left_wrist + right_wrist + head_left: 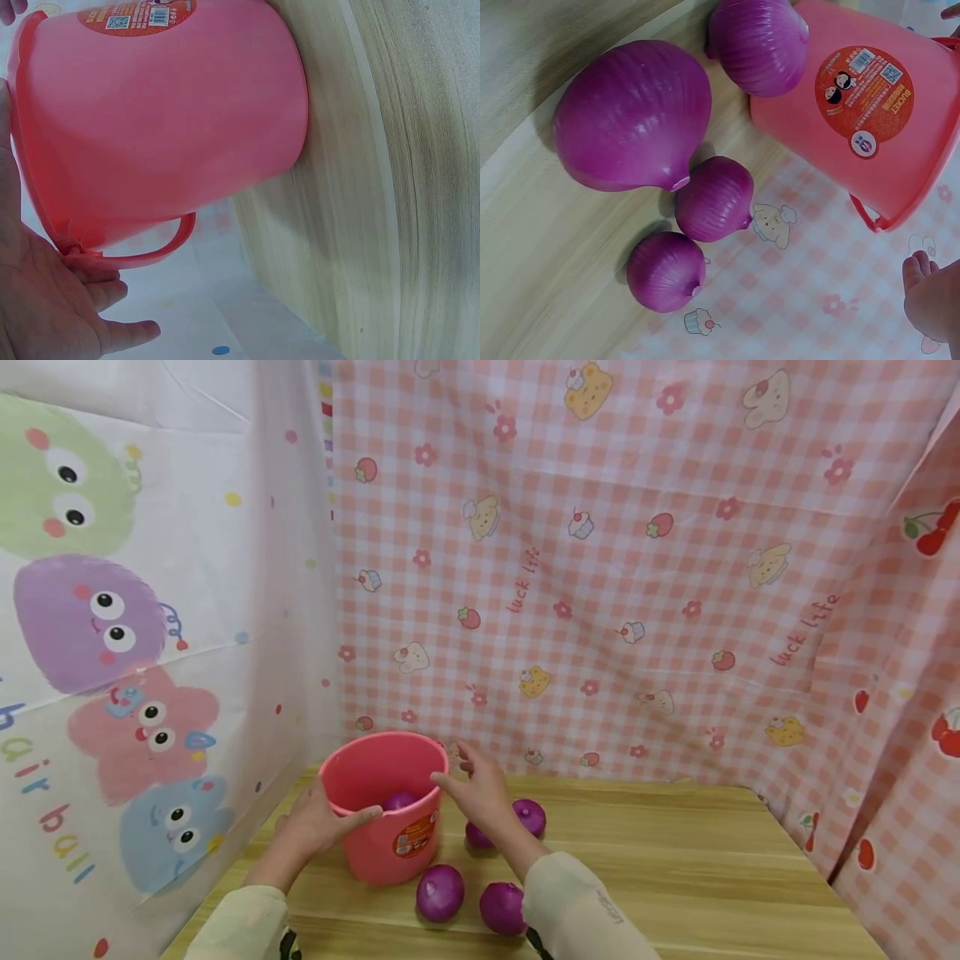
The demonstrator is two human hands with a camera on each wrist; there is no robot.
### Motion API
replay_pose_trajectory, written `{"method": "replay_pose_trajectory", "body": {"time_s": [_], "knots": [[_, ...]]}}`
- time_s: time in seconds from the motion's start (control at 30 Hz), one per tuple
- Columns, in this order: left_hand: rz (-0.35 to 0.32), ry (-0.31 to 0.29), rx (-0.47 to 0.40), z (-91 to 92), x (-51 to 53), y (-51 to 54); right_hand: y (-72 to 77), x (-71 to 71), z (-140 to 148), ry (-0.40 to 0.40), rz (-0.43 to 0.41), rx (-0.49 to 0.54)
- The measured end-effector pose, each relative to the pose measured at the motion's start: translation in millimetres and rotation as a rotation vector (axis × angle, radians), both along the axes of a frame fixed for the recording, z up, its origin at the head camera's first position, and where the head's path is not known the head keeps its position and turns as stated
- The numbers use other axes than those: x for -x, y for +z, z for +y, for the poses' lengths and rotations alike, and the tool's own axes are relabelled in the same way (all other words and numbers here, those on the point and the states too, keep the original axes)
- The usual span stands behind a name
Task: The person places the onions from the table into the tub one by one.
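A pink plastic bucket (390, 852) stands upright on the table, one purple onion (401, 800) visible inside. My left hand (318, 821) rests at the bucket's left rim, thumb lying along the front edge. In the left wrist view its fingers stretch past the looped handle (161, 251). My right hand (480, 785) is at the right rim, fingers spread and holding nothing; the right wrist view shows it apart from the bucket. An onion (440, 893) sits against the bucket's front, another (502, 907) by my right sleeve. Two more onions, one at the back (531, 817), lie beyond my right wrist.
The wood-grain table (675, 860) extends to the right. A pink checked curtain (600, 568) hangs behind it, and a white cartoon-print sheet (225, 610) hangs close to the bucket's left side.
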State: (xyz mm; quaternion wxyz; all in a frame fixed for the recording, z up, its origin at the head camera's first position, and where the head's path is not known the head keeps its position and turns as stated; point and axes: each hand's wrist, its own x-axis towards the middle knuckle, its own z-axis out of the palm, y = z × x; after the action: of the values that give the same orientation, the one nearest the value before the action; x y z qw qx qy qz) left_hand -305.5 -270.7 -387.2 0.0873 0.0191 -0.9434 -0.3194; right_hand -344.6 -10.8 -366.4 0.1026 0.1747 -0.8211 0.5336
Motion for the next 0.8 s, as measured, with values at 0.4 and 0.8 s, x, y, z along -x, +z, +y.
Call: {"method": "replay_pose_trajectory", "body": {"time_s": [0.4,0.8], "knots": [[-0.023,0.010,0.005,1.0,-0.5,0.7,-11.5,0.0,16,-0.005,-0.035,0.025],[-0.042,0.016,0.017,0.4,-1.9,1.9,-19.2,-1.2,33,-0.014,-0.057,-0.016]]}}
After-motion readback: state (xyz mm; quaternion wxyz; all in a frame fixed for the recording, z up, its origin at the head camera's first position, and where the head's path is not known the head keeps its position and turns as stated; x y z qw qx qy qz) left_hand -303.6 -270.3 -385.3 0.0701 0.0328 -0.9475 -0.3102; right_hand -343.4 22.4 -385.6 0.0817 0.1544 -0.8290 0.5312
